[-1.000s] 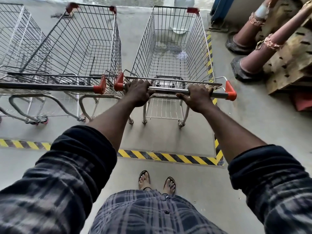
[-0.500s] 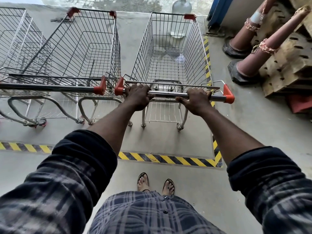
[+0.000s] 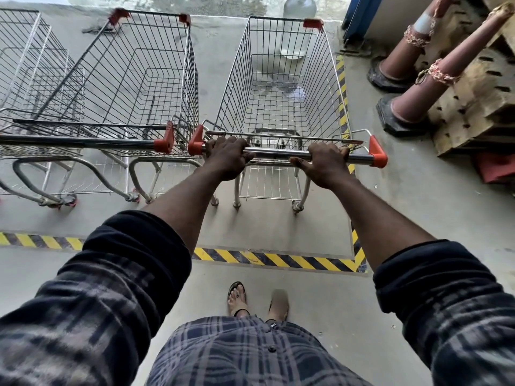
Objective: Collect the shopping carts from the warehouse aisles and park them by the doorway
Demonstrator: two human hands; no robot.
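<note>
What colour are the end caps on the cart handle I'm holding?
Red-orange end caps on the cart handle, clearest in the head view.

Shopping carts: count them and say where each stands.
3. The held cart is gripped by the left hand and right hand; a second cart stands left of it; a third cart is cut off at the left edge. Others may be hidden.

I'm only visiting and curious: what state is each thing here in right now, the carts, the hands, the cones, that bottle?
Held cart: empty, upright, rear wheels inside the striped tape.
Left hand: grips the handle bar.
Right hand: grips the same bar.
Neighbouring cart: empty, parked alongside, not touching.
Cones: tilted over, not upright.
Bottle: upright, beyond the held cart.
</note>
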